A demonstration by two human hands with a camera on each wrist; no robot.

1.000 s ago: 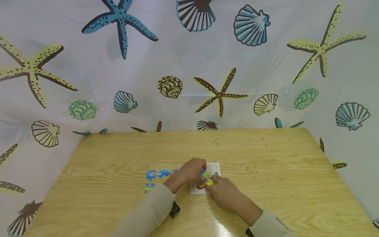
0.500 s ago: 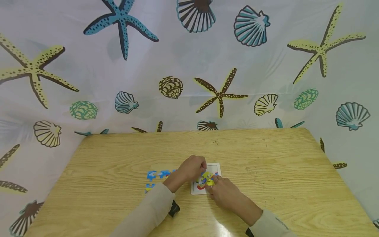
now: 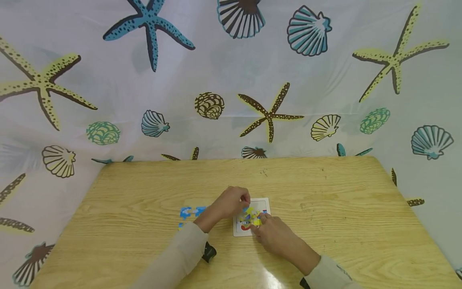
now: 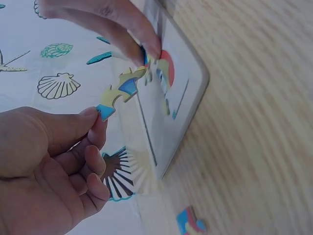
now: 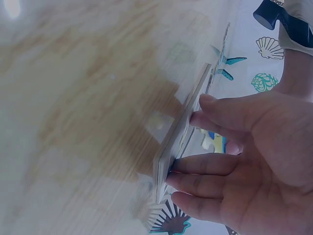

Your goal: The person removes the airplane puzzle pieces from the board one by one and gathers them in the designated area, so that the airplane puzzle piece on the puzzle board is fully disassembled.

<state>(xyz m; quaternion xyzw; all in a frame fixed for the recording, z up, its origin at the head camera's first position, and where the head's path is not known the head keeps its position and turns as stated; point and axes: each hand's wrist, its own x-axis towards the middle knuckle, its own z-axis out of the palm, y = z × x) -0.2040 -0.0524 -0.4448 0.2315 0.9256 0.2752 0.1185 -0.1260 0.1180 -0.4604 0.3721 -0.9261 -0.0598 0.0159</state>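
In the left wrist view, my left hand (image 4: 58, 161) pinches the blue end of a blue-and-yellow jigsaw piece (image 4: 106, 108) between thumb and index finger. That piece is tilted up and overlaps the other pieces on the white puzzle board (image 4: 168, 132). Seen from the head, the left hand (image 3: 231, 202) is over the board's left side. My right hand (image 3: 276, 235) lies at the board's lower right, its fingertips pressing the pieces there. From the right wrist, the fairly straight fingers (image 5: 205, 166) touch the board's edge (image 5: 183, 132).
Several loose blue and yellow puzzle pieces (image 3: 185, 212) lie on the wooden table (image 3: 137, 192), left of the board, partly behind the left forearm. A cloth with starfish and shells (image 3: 231, 76) hangs behind the table.
My left hand has drawn slightly back to the left and up, and pieces beneath it on the board now show more. The right hand stays in place.
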